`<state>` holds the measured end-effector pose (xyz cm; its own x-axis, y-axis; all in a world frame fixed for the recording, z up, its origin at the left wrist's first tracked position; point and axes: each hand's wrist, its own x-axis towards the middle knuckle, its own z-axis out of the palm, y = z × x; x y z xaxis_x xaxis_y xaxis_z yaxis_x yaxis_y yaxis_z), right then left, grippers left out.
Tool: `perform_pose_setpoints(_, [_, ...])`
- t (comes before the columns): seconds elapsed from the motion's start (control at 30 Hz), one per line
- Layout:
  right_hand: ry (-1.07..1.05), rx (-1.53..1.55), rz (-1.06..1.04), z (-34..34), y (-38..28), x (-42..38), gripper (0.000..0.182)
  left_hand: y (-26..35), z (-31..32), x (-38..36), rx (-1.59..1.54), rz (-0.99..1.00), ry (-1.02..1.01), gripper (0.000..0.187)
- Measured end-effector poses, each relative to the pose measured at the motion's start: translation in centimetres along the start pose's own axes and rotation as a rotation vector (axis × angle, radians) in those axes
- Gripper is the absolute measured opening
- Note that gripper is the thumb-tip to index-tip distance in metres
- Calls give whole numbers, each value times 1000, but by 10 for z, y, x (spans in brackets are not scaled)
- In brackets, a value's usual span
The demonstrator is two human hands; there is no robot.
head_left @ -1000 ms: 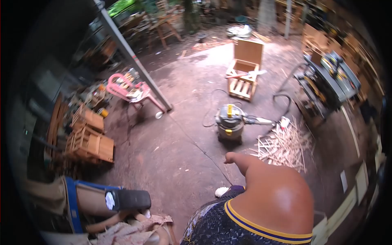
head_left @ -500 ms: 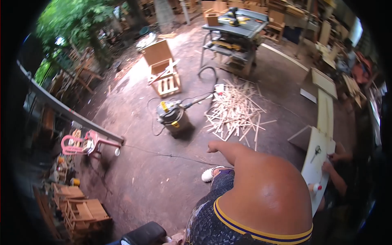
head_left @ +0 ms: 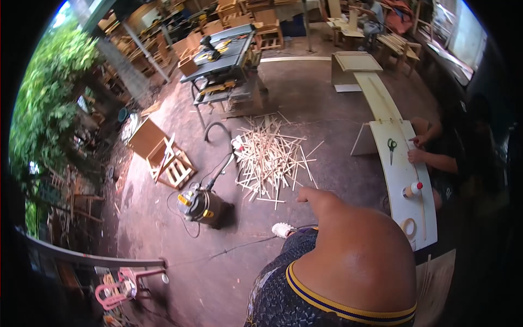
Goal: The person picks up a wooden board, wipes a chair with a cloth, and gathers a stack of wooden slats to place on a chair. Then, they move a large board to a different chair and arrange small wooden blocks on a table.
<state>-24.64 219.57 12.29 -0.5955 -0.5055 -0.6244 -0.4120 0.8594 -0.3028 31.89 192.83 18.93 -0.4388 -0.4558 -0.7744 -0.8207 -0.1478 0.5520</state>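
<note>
My right hand [head_left: 303, 194] is at the end of a bare arm stretched out over the floor, just below the heap of thin wooden sticks [head_left: 269, 158]. Its fingers look curled; whatever they hold, if anything, is hidden. The hand appears apart from the sticks. My left hand is out of view. A black and yellow shop vacuum [head_left: 201, 206] stands left of the hand, its hose running up towards the sticks. Bare skin and dark patterned shorts [head_left: 280, 297] fill the lower middle, with a white shoe [head_left: 282, 229] on the floor.
At right, a co-worker's hands [head_left: 419, 150] are at a long white panel [head_left: 395, 169] bearing green scissors [head_left: 391, 147], a bottle [head_left: 411, 189] and a tape roll [head_left: 408, 227]. A table saw [head_left: 223, 57], an open wooden box [head_left: 171, 166] and a pink chair [head_left: 111, 294] stand around.
The view has turned to the right, so the vacuum, sticks and saw now sit further left. More of the white panel shows. My right hand keeps nearly the same pose.
</note>
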Motion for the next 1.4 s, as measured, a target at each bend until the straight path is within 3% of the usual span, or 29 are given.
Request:
perform_pose_setpoints(0.13, [35, 211, 78, -4, -5, 37, 51, 48, -38, 31, 63, 2, -18, 54])
perform_pose_setpoints(0.3, [42, 91, -7, -40, -29, 104, 49, 102, -83, 65, 64, 39, 20, 55])
perform_pose_setpoints(0.37, [76, 41, -51, -63, -44, 93, 47, 125, -99, 79, 57, 78, 34, 55])
perform_pose_setpoints(0.43, [78, 282, 4, -104, -65, 60, 43, 151, -113, 93, 48, 131, 25, 56])
perform_pose_setpoints(0.6, [204, 415, 185, -72, -52, 65, 44, 163, -161, 182, 62, 237, -128, 56])
perform_pose_setpoints(0.7, [309, 302, 282, -36, -48, 30, 44, 128, -202, 274, 261, 216, -224, 58])
perform_pose_setpoints(0.8, [406, 430, 369, 34, -42, -21, 45, 156, -242, 304, 180, 20, -333, 60])
perform_pose_setpoints(0.83, [361, 512, 482, 55, -49, -46, 54, 169, -256, 312, 185, 26, -342, 60])
perform_pose_setpoints(0.9, [311, 491, 581, 76, -88, -116, 54, 189, -275, 331, 515, 48, -391, 59])
perform_pose_setpoints(0.93, [315, 631, 715, 95, -109, -144, 53, 196, -283, 347, 533, -2, -360, 59])
perform_pose_setpoints(0.97, [262, 552, 714, 126, -110, -162, 51, 199, -293, 371, 549, 17, -421, 59])
perform_pose_setpoints(1.0, [317, 747, 692, 111, -154, -207, 48, 196, -303, 409, 554, 34, -476, 59])
perform_pose_setpoints(1.03, [456, 617, 838, 175, -146, -213, 45, 194, -310, 446, 882, 378, -582, 62])
perform_pose_setpoints(1.07, [480, 661, 820, 183, -167, -239, 44, 207, -297, 448, 897, 230, -396, 63])
perform_pose_setpoints(1.13, [401, 711, 854, 229, -180, -275, 45, 235, -272, 458, 975, 478, -401, 56])
perform_pose_setpoints(1.17, [357, 778, 872, 244, -190, -292, 40, 266, -253, 450, 1081, 682, -559, 52])
perform_pose_setpoints(1.2, [346, 815, 917, 275, -191, -303, 42, 296, -235, 403, 1008, 905, -433, 38])
perform_pose_setpoints(1.27, [324, 883, 1026, 309, -198, -318, 43, 330, -199, 367, 904, 868, -508, 32])
perform_pose_setpoints(1.3, [304, 917, 1092, 321, -205, -326, 41, 346, -182, 345, 897, 714, -572, 48])
perform_pose_setpoints(1.37, [364, 980, 1076, 349, -205, -328, 37, 333, -152, 353, 815, 849, -616, 50])
perform_pose_setpoints(1.4, [424, 1053, 1074, 361, -200, -328, 32, 324, -139, 354, 841, 820, -634, 52])
